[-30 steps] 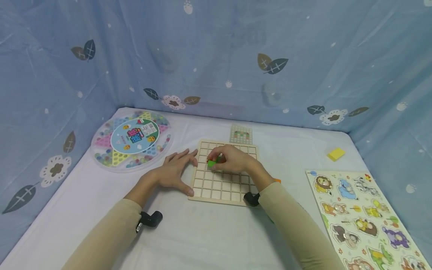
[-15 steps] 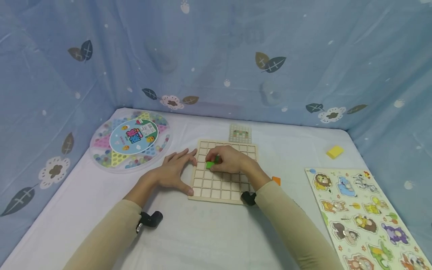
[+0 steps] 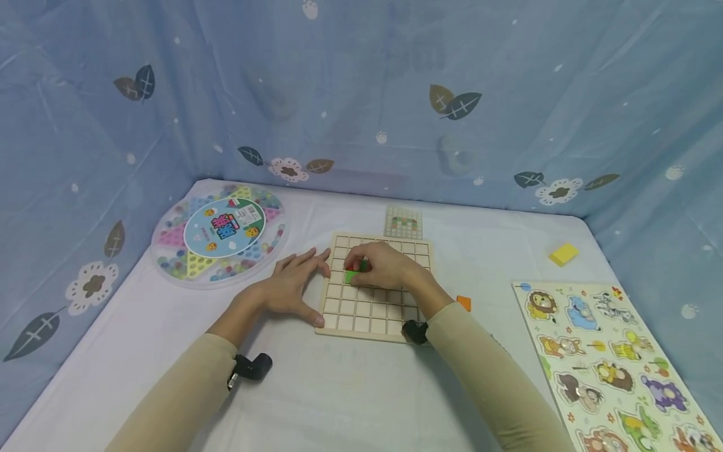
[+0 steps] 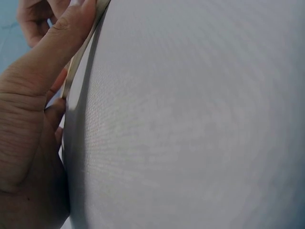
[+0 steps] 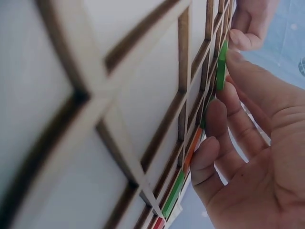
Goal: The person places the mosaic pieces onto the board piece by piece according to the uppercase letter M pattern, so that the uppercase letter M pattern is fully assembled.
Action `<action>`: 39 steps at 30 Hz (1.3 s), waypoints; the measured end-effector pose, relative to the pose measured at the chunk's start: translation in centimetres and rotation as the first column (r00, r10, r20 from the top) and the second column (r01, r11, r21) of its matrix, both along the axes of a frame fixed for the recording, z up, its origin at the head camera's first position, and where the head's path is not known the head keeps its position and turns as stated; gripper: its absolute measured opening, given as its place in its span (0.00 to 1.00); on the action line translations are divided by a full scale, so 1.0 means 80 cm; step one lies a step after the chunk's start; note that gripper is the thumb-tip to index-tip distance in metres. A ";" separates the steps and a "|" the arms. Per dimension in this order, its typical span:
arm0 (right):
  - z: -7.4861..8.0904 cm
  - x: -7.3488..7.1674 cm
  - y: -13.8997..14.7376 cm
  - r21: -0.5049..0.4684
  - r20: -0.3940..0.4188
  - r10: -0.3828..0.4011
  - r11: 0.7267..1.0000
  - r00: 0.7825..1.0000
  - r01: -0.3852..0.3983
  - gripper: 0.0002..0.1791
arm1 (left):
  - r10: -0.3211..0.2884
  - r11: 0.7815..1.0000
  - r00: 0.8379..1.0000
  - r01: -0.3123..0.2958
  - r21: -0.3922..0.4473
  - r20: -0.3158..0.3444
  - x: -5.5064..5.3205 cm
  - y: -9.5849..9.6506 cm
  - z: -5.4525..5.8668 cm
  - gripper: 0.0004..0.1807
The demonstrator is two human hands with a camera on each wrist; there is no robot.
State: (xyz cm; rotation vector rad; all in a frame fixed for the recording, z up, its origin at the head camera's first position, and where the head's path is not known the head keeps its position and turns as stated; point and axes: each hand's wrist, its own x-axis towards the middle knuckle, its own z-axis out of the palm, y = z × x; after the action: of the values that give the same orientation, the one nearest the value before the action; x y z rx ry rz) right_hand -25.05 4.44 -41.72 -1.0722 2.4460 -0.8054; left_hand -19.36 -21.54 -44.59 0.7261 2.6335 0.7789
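A wooden grid board (image 3: 363, 309) lies on the white cloth. My left hand (image 3: 294, 285) spreads along its left side, thumb at the near left corner and fingertips at the left edge. Over the board's left part, my right hand (image 3: 384, 267) pinches a green square tile (image 3: 350, 277) between thumb and finger, close over a cell. In the right wrist view this green tile (image 5: 221, 67) still slants up from the grid. Beyond it, an orange tile (image 5: 192, 148), another green tile (image 5: 172, 194) and a red tile (image 5: 158, 223) sit in cells, partly hidden in the head view.
A small pattern card (image 3: 403, 231) lies behind the board. An orange tile (image 3: 464, 303) lies to its right, partly beside the sleeve. Further right are a yellow block (image 3: 563, 254) and an animal puzzle board (image 3: 584, 370). A round marble-game case (image 3: 175, 237) lies back left.
The green tile has come down and lies flatter towards its cell, showing more of its top. My right hand has shifted slightly left; the left hand keeps its place.
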 end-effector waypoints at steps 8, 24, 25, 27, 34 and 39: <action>0.000 0.004 -0.001 0.009 -0.019 -0.003 1.000 1.000 0.003 0.13 | -0.004 1.000 1.000 0.004 0.011 0.007 0.000 -0.001 -0.001 0.49; 0.026 0.015 0.041 0.007 -0.011 0.020 1.000 1.000 -0.020 0.17 | 0.001 1.000 1.000 -0.001 0.008 -0.002 -0.001 -0.001 -0.004 0.49; 0.027 0.015 0.044 0.007 -0.019 0.022 1.000 1.000 -0.022 0.17 | 0.003 1.000 1.000 -0.003 0.007 -0.002 -0.001 -0.001 -0.004 0.49; 0.029 0.016 0.049 0.006 -0.028 0.026 1.000 0.999 -0.026 0.18 | 0.006 1.000 1.000 -0.006 0.008 -0.002 -0.001 -0.002 -0.004 0.49; 0.033 0.023 0.066 0.002 -0.018 0.026 1.000 1.000 -0.026 0.17 | 0.003 1.000 1.000 -0.003 0.014 -0.011 -0.001 -0.002 -0.006 0.49; 0.036 0.033 0.082 0.004 -0.014 0.015 1.000 1.000 -0.015 0.16 | 0.000 1.000 1.000 0.000 0.013 -0.026 -0.001 0.000 -0.006 0.49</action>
State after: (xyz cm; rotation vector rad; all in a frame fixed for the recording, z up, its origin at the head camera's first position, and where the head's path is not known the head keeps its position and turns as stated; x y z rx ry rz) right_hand -22.41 10.97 -38.88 -1.0973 2.4474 -0.7913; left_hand -19.45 -21.53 -45.04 0.7448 2.6534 0.7928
